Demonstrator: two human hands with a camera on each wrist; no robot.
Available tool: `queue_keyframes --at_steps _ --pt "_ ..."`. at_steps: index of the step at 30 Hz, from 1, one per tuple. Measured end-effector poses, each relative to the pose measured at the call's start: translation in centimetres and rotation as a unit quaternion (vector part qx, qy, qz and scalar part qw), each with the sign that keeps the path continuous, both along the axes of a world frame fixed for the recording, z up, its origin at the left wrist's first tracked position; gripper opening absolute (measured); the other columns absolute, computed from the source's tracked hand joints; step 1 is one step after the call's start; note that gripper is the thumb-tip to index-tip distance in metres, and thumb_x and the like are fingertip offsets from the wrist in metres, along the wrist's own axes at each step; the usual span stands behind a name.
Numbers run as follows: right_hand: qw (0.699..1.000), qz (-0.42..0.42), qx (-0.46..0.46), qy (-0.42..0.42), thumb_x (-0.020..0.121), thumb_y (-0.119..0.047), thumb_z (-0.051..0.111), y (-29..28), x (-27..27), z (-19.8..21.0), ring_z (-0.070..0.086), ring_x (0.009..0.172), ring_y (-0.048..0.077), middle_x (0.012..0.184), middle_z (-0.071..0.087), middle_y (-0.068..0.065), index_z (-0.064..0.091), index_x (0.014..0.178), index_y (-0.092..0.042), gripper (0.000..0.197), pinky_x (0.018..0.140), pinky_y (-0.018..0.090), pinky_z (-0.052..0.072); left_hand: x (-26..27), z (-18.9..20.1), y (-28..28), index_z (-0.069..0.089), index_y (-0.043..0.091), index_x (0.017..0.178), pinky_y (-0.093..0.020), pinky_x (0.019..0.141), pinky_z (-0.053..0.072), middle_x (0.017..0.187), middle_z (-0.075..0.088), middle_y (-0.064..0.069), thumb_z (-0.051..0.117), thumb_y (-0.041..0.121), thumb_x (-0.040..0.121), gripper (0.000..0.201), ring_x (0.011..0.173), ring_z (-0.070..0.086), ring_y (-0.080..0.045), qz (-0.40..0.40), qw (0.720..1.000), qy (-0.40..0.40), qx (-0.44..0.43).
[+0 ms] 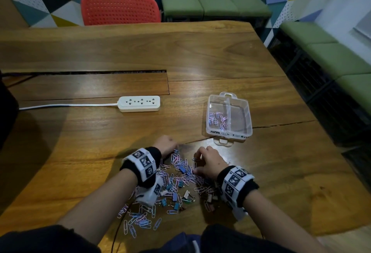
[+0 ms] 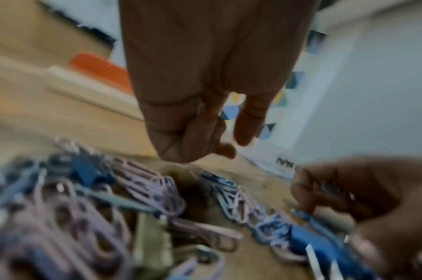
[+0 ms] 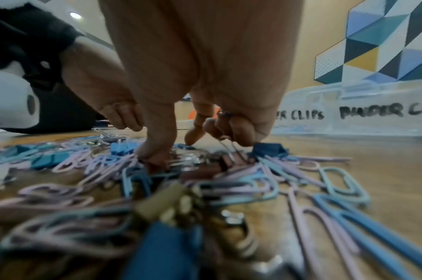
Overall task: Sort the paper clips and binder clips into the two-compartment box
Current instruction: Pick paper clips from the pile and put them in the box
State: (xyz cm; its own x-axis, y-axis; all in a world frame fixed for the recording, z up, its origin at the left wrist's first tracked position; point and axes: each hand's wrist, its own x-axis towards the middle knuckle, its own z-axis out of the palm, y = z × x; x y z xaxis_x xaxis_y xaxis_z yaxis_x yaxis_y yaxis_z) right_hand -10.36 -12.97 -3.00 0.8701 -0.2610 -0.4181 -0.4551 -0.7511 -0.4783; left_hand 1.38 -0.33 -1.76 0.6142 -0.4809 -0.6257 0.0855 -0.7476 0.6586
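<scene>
A mixed pile of pastel paper clips (image 1: 140, 220) and small binder clips (image 1: 182, 170) lies on the wooden table in front of me. The clear two-compartment box (image 1: 249, 116) stands beyond it to the right. Its left compartment holds several paper clips (image 1: 215, 119); its right one looks bare. The box front (image 3: 348, 117) is hand-lettered "BINDER CLIPS". My right hand (image 1: 197, 162) works in the pile: thumb (image 3: 154, 155) pressed down, curled fingers (image 3: 238, 130) holding paper clips (image 3: 229, 144). My left hand (image 1: 170, 144) is at the pile's far edge with fingers curled (image 2: 188, 140); blur hides any clip inside.
A white power strip (image 1: 139, 103) with its cord lies further back on the left, before a long slot (image 1: 86, 71) in the tabletop. A crack (image 1: 281, 125) runs across the wood by the box. A red chair (image 1: 120, 9) and green benches (image 1: 214, 5) stand past the table.
</scene>
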Motion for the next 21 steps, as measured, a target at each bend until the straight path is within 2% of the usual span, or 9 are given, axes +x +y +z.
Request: queue_keyframes --at_steps 2,5,7,9,11,14,17,19,21 --pt "0.999 0.034 -0.018 0.002 0.077 -0.024 0.069 0.3 0.0 -0.1 0.038 0.091 0.012 0.096 0.035 -0.002 0.055 0.106 -0.009 0.036 0.081 0.020 0.033 -0.6 -0.1 0.0 0.049 0.014 0.081 -0.020 0.051 0.034 0.072 0.046 0.002 0.052 0.031 0.090 0.020 0.061 0.042 -0.010 -0.085 0.988 -0.102 0.081" --pt "0.998 0.059 -0.028 0.022 0.084 -0.021 0.060 1.1 -0.2 -0.2 0.039 0.090 0.014 0.104 0.042 0.006 0.057 0.103 -0.006 0.024 0.084 0.023 0.037 -1.4 -0.6 0.0 0.044 0.007 0.117 -0.024 0.069 0.046 0.107 0.058 -0.006 0.068 0.043 0.077 0.059 0.091 0.056 -0.019 -0.138 0.966 -0.150 0.156" --pt "0.997 0.061 -0.024 0.028 0.086 -0.018 0.057 1.4 -0.5 -0.2 0.040 0.090 0.014 0.105 0.044 0.006 0.057 0.101 -0.006 0.019 0.082 0.023 0.037 -1.8 -0.9 0.0 0.042 0.006 0.122 -0.028 0.078 0.049 0.115 0.058 -0.008 0.070 0.044 0.075 0.066 0.101 0.057 -0.021 -0.161 0.956 -0.178 0.167" --pt "0.998 0.059 -0.006 0.020 0.086 -0.015 0.057 1.2 -0.8 0.0 0.043 0.087 0.014 0.099 0.048 0.007 0.058 0.098 -0.005 0.015 0.077 0.021 0.037 -2.2 -1.1 -0.1 0.045 0.004 0.121 -0.030 0.082 0.049 0.116 0.060 -0.010 0.066 0.042 0.080 0.060 0.102 0.059 -0.022 -0.193 0.946 -0.195 0.173" --pt "0.999 0.024 0.045 0.005 0.085 -0.014 0.060 0.7 -1.1 0.2 0.050 0.081 0.014 0.095 0.059 0.009 0.060 0.087 -0.009 0.005 0.072 0.020 0.042 -2.6 -1.3 -0.3 0.051 0.002 0.118 -0.030 0.083 0.049 0.115 0.061 -0.011 0.057 0.038 0.087 0.048 0.103 0.060 -0.023 -0.237 0.934 -0.197 0.181" --pt "0.985 -0.069 0.158 -0.027 0.079 -0.012 0.068 -0.4 -1.3 0.1 0.055 0.066 0.006 0.071 0.058 -0.001 0.053 0.067 -0.018 0.020 0.059 0.014 0.043 -3.5 -1.1 -0.1 0.054 0.001 0.115 -0.032 0.084 0.047 0.116 0.060 -0.014 0.045 0.032 0.095 0.038 0.104 0.059 -0.026 -0.287 0.918 -0.201 0.186" --pt "0.953 -0.130 0.266 -0.070 0.074 -0.003 0.070 -1.1 -1.6 0.3 0.056 0.048 -0.006 0.062 0.058 -0.003 0.055 0.063 -0.015 0.023 0.052 0.012 0.045 -3.9 -0.9 0.3 0.052 0.001 0.117 -0.034 0.089 0.044 0.119 0.056 -0.016 0.038 0.025 0.098 0.033 0.109 0.055 -0.029 -0.308 0.916 -0.198 0.165" --pt "0.931 -0.156 0.321 -0.078 0.076 0.003 0.067 -1.4 -1.9 0.5 0.058 0.047 -0.005 0.056 0.062 -0.006 0.056 0.067 -0.012 0.020 0.050 0.013 0.047 -3.7 -0.6 0.6 0.055 0.007 0.098 -0.029 0.075 0.044 0.104 0.056 -0.014 0.037 0.024 0.098 0.024 0.095 0.055 -0.026 -0.283 0.938 -0.160 0.119" --pt "0.905 -0.179 0.379 -0.067 0.080 0.005 0.060 -1.6 -2.4 0.7 0.061 0.051 0.001 0.055 0.065 -0.007 0.058 0.074 -0.011 0.018 0.051 0.017 0.049 -3.3 -0.6 0.9 0.048 0.013 0.077 -0.023 0.056 0.038 0.080 0.051 -0.007 0.040 0.021 0.096 0.022 0.069 0.050 -0.020 -0.180 0.982 -0.057 0.022"
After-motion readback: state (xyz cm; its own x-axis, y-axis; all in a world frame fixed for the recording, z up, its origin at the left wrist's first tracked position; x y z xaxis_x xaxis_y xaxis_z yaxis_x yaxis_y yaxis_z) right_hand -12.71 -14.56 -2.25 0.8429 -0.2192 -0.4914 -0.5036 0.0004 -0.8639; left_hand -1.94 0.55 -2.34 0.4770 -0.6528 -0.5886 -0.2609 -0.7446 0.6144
